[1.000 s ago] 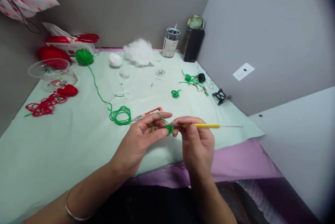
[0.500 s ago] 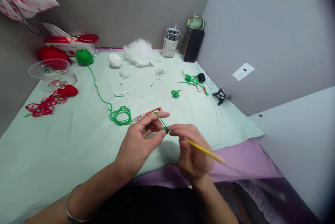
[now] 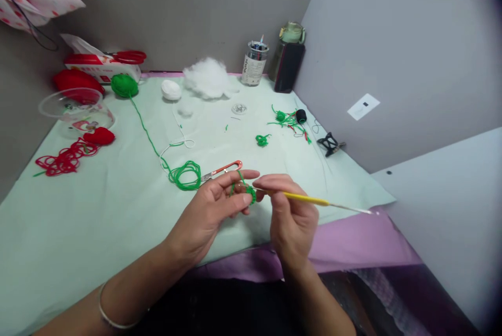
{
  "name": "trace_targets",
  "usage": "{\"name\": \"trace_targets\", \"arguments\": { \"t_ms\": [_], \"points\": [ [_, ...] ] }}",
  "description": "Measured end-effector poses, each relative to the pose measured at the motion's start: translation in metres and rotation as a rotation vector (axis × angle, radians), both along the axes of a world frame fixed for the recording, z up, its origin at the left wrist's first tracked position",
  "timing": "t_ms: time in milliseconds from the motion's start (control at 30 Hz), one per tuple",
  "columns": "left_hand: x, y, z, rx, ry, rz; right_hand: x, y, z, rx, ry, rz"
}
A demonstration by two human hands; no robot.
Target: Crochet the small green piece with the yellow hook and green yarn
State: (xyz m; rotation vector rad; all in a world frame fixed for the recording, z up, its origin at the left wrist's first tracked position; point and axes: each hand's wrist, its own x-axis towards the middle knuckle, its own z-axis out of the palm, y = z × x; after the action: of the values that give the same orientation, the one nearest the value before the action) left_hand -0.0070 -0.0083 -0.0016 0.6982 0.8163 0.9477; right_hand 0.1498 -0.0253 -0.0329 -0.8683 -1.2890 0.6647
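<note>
Between the thumb and fingers of my left hand (image 3: 212,205) is a small green crochet piece (image 3: 252,196). Green yarn runs over its raised index finger. My right hand (image 3: 292,218) is closed around a crochet hook (image 3: 306,198) with a yellow grip, whose far metal end points right. The hook's near tip meets the green piece, partly hidden by fingers. Just beyond my left hand lie a loose coil of green yarn (image 3: 185,175) and orange-handled thread snips (image 3: 223,168). From the coil the strand leads back to a green yarn ball (image 3: 124,86).
White stuffing (image 3: 208,78), a white yarn ball (image 3: 171,90) and a pen-filled can (image 3: 254,64) stand along the back. Red yarn (image 3: 63,158) and a clear plastic tub (image 3: 74,111) are at left. Green scraps (image 3: 290,119) and a black stand (image 3: 330,144) are at right.
The crochet hook has swung from slanting down to nearly level as my right hand turned. The green piece has tilted so more of it shows. The green coil has shifted slightly.
</note>
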Motion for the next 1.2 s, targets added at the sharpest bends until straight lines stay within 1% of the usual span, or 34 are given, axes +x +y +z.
{"name": "trace_targets", "arguments": {
  "t_ms": [67, 167, 200, 300, 333, 367, 433, 500, 533, 600, 667, 733, 800, 900, 967, 1033, 1100, 1200],
  "points": [
    [0.002, -0.001, -0.001, 0.027, 0.011, 0.014, -0.001, 0.000, -0.001, 0.026, -0.064, -0.008],
    [0.005, -0.003, -0.003, 0.021, -0.002, 0.063, -0.002, -0.004, -0.007, 0.068, -0.177, -0.051],
    [0.006, -0.003, -0.004, 0.004, -0.009, 0.070, -0.001, -0.005, -0.010, 0.100, -0.259, -0.092],
    [0.007, -0.002, -0.005, -0.081, -0.065, 0.047, 0.000, -0.008, -0.018, 0.268, -0.548, -0.235],
    [0.006, -0.002, -0.005, -0.111, -0.098, 0.028, 0.001, -0.008, -0.018, 0.307, -0.590, -0.261],
    [0.006, -0.001, -0.005, -0.134, -0.131, 0.008, 0.003, -0.007, -0.017, 0.320, -0.587, -0.262],
    [0.004, 0.000, -0.006, -0.154, -0.173, -0.020, 0.005, -0.004, -0.012, 0.268, -0.476, -0.207],
    [0.003, 0.000, -0.005, -0.135, -0.153, -0.018, 0.007, -0.001, -0.006, 0.189, -0.344, -0.131],
    [0.003, 0.000, -0.005, -0.114, -0.124, 0.000, 0.007, -0.001, -0.004, 0.165, -0.316, -0.096],
    [0.005, -0.001, -0.004, -0.067, -0.071, 0.052, 0.006, 0.000, -0.004, 0.163, -0.362, -0.088],
    [0.007, -0.002, -0.004, -0.045, -0.061, 0.086, 0.005, -0.002, -0.008, 0.234, -0.490, -0.162],
    [0.008, -0.002, -0.004, -0.074, -0.107, 0.059, 0.003, -0.004, -0.013, 0.328, -0.576, -0.244],
    [0.007, 0.000, -0.005, -0.129, -0.162, 0.008, 0.003, -0.005, -0.015, 0.340, -0.528, -0.240],
    [0.002, 0.003, -0.005, -0.165, -0.163, -0.009, 0.005, -0.005, -0.009, 0.207, -0.235, -0.166],
    [0.001, 0.004, -0.005, -0.110, -0.107, 0.016, 0.007, -0.003, -0.004, 0.113, -0.023, -0.099],
    [0.001, 0.003, -0.005, -0.014, -0.033, 0.047, 0.007, -0.001, -0.001, 0.033, 0.116, -0.011],
    [0.003, 0.001, -0.004, 0.063, 0.030, 0.072, 0.005, 0.000, 0.000, -0.019, 0.138, 0.048],
    [0.006, -0.001, -0.004, 0.101, 0.043, 0.060, 0.002, 0.001, -0.002, -0.031, 0.081, 0.045]
  ]
}}
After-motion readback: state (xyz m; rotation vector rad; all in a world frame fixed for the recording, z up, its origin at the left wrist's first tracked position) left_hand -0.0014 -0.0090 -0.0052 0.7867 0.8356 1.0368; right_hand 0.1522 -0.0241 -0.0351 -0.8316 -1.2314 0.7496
